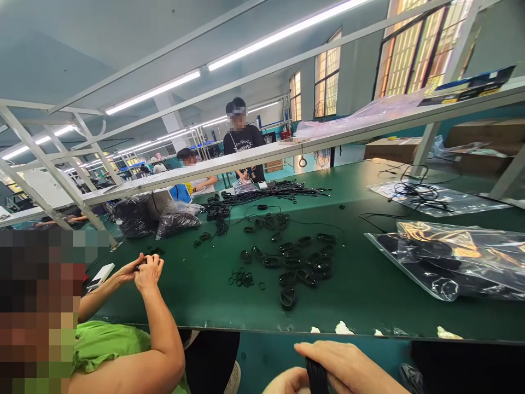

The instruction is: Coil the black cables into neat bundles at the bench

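At the bottom edge of the head view, my right hand wraps its fingers over a black ribbed strap, which stands up out of the frame's lower edge. My left hand shows only in part, pressed against the strap's left side, with its fingers cut off by the frame. Both hands are just in front of the near edge of a green workbench. Black oval rubber rings lie scattered on the bench, a short reach ahead of my hands.
A co-worker's hands work a small black item at the bench's left. Black cables, bagged parts and a white shelf rail lie ahead. Other people stand beyond the shelf.
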`<state>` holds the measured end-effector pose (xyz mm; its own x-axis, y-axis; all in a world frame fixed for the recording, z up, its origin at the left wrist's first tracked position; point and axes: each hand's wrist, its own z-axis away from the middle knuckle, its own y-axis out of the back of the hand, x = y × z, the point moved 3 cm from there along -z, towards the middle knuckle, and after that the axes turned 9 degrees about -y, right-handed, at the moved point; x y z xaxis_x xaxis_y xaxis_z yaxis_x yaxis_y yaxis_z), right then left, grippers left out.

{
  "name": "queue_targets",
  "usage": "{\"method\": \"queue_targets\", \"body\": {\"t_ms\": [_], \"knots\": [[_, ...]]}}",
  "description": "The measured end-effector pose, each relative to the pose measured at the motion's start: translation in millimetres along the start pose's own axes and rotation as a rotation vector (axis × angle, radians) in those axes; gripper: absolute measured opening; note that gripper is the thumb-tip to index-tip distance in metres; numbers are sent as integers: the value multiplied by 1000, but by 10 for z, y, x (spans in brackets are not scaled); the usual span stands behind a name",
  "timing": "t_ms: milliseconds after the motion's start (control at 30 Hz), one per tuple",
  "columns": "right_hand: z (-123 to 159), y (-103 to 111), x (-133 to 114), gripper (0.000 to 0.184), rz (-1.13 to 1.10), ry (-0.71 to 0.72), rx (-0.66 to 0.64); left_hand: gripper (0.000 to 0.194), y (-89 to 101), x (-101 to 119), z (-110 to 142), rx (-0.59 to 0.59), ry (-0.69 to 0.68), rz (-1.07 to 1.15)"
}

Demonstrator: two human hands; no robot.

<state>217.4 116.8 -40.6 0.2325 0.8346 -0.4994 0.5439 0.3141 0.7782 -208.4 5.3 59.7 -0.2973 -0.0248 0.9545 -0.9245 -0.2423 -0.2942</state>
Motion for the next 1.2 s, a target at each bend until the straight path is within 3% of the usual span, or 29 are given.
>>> {"method": "queue_targets", "body": {"t_ms": [233,467,533,667,733,800,867,900,933,1000,1067,1133,1200], "knots": [[38,-243,22,48,396,247,144,22,472,-91,-153,-3,83,43],[188,-421,93,54,456,201,198,9,686,-239,-287,-260,69,330],[209,-434,102,53,399,165,196,16,629,-286,-328,-367,111,377],[201,-419,89,47,351,110,119,61,261,-294,-193,-666,248,381],[177,-397,61,43,351,87,70,57,51,-234,63,-786,313,354],[146,-374,15,38,368,86,28,40,-126,-160,456,-1018,491,393],[108,-363,-43,34,409,109,-8,39,-209,-104,826,-1254,705,465],[87,-363,-74,31,434,129,-18,44,-213,-97,909,-1270,736,502],[64,-365,-102,26,466,146,-19,53,-196,-113,900,-1210,707,528],[16,-390,-145,14,544,171,-11,65,-91,-202,620,-942,533,528],[-25,-444,-164,12,610,191,-7,49,72,-325,159,-752,425,508],[-55,-520,-156,14,634,199,-17,29,249,-448,-325,-645,381,474],[-81,-585,-126,11,614,183,-34,23,422,-558,-696,-536,344,421]]}}
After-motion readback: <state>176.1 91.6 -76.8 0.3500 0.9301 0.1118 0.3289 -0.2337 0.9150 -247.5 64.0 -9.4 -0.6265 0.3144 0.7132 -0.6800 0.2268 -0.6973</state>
